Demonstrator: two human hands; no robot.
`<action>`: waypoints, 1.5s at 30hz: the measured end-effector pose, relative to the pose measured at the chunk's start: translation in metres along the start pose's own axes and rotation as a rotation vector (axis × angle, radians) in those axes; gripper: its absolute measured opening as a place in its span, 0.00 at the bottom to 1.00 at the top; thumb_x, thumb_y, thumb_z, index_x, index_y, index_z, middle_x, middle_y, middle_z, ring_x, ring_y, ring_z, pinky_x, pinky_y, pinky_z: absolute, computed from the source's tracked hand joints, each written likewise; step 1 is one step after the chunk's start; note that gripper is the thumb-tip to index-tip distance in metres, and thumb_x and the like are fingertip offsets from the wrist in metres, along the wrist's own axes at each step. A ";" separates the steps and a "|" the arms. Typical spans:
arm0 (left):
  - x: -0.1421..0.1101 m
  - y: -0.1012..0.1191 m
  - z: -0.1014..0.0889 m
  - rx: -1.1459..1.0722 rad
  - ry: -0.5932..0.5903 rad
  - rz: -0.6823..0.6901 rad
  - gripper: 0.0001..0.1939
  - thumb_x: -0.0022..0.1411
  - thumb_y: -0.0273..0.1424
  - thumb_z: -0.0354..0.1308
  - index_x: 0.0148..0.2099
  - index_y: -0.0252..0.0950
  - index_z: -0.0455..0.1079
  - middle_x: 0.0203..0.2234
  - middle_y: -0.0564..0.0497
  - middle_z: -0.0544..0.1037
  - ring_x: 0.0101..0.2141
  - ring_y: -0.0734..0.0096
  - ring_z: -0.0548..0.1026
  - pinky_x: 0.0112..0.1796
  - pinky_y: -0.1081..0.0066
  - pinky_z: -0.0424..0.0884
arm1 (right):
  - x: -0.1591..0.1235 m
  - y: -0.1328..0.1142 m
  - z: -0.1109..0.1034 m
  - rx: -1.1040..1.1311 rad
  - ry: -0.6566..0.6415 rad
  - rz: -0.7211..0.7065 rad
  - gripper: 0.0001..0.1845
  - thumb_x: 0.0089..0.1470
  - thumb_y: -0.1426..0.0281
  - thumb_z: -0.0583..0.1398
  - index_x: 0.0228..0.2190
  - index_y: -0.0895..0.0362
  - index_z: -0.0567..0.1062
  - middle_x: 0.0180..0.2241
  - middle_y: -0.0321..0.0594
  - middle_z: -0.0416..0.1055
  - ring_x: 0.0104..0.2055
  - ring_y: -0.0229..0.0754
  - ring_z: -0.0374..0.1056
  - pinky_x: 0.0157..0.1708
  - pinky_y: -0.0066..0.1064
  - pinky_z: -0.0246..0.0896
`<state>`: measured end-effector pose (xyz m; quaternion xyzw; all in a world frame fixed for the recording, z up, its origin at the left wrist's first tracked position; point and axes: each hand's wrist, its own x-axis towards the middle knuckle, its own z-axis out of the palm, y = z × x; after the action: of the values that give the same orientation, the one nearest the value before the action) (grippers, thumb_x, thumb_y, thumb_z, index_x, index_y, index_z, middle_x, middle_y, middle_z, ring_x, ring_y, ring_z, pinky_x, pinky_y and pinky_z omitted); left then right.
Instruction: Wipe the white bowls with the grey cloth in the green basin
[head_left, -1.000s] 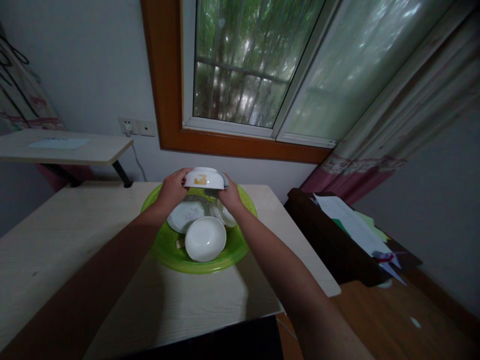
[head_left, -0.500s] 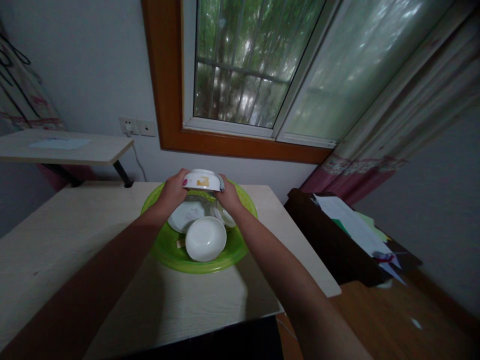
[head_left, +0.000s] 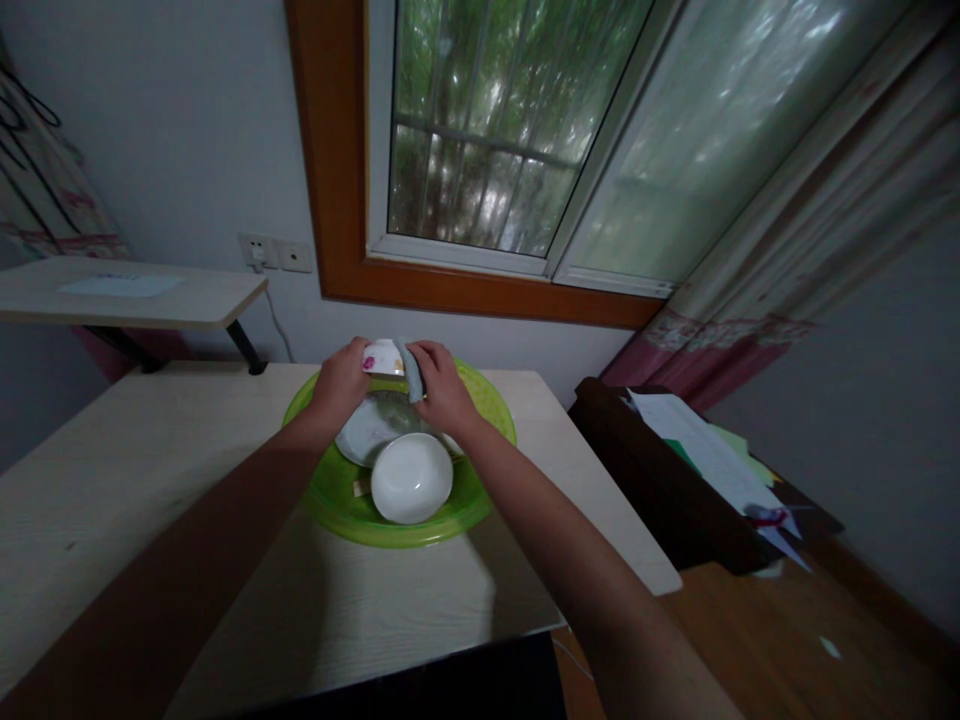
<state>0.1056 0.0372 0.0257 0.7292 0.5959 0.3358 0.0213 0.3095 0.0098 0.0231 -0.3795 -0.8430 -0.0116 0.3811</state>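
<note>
Gripping the left side of a patterned bowl point(head_left: 384, 358), my left hand point(head_left: 342, 380) is clasped on it, while my right hand point(head_left: 444, 388) pinches a grey cloth point(head_left: 412, 374) against its right side. The bowl sits between my two hands, held above the far part of a green basin point(head_left: 405, 536), towards the tabletop's point(head_left: 105, 430) far edge. It looks tipped over, base up and mouth down, its flowered outer wall facing me; being round, it shows no clear long axis, though the strip I can see runs left to right between my hands. Inside the basin, a plain white bowl point(head_left: 412, 478) lies near the front rim, its hollow turned up and towards me. Behind it, to the left, rests a pale plate point(head_left: 367, 430), partly covered. A small tan piece point(head_left: 361, 487) lies just left of the white bowl. The basin stands nearer the tabletop's right edge than its left.
</note>
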 end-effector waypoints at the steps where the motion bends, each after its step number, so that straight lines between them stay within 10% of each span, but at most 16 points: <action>1: 0.000 0.000 0.000 0.013 -0.011 0.002 0.20 0.61 0.22 0.49 0.54 0.37 0.69 0.45 0.41 0.81 0.45 0.60 0.78 0.46 0.66 0.70 | 0.000 -0.003 -0.001 -0.016 -0.022 -0.024 0.46 0.45 0.78 0.61 0.66 0.54 0.57 0.62 0.52 0.57 0.64 0.55 0.55 0.65 0.51 0.55; 9: -0.002 0.001 0.000 0.053 -0.024 0.032 0.13 0.68 0.30 0.48 0.50 0.37 0.70 0.41 0.42 0.81 0.42 0.60 0.78 0.42 0.67 0.69 | 0.002 -0.016 -0.006 -0.072 -0.122 -0.220 0.43 0.52 0.78 0.60 0.67 0.49 0.59 0.66 0.45 0.57 0.69 0.54 0.48 0.69 0.52 0.48; 20: -0.002 0.002 0.000 0.089 -0.029 0.025 0.18 0.63 0.24 0.49 0.54 0.37 0.69 0.44 0.40 0.81 0.43 0.58 0.78 0.43 0.65 0.70 | 0.000 0.005 -0.007 -0.122 0.062 0.011 0.33 0.55 0.78 0.59 0.62 0.51 0.69 0.62 0.47 0.61 0.62 0.54 0.55 0.63 0.50 0.57; 29: -0.004 0.005 -0.003 0.042 -0.066 0.013 0.14 0.66 0.28 0.49 0.51 0.38 0.70 0.43 0.41 0.81 0.43 0.59 0.78 0.44 0.66 0.69 | 0.000 -0.007 -0.011 -0.110 -0.116 -0.208 0.37 0.53 0.74 0.64 0.63 0.44 0.68 0.63 0.42 0.62 0.63 0.53 0.55 0.64 0.50 0.54; 45: -0.004 0.001 0.000 0.089 -0.064 0.031 0.12 0.66 0.28 0.50 0.49 0.37 0.70 0.41 0.40 0.81 0.41 0.56 0.79 0.40 0.66 0.68 | -0.001 0.005 -0.011 -0.134 -0.022 -0.111 0.32 0.54 0.75 0.62 0.60 0.45 0.72 0.59 0.45 0.64 0.59 0.54 0.56 0.61 0.50 0.57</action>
<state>0.1061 0.0330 0.0246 0.7488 0.5979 0.2859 0.0025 0.3200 0.0092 0.0294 -0.3569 -0.8642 -0.0847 0.3444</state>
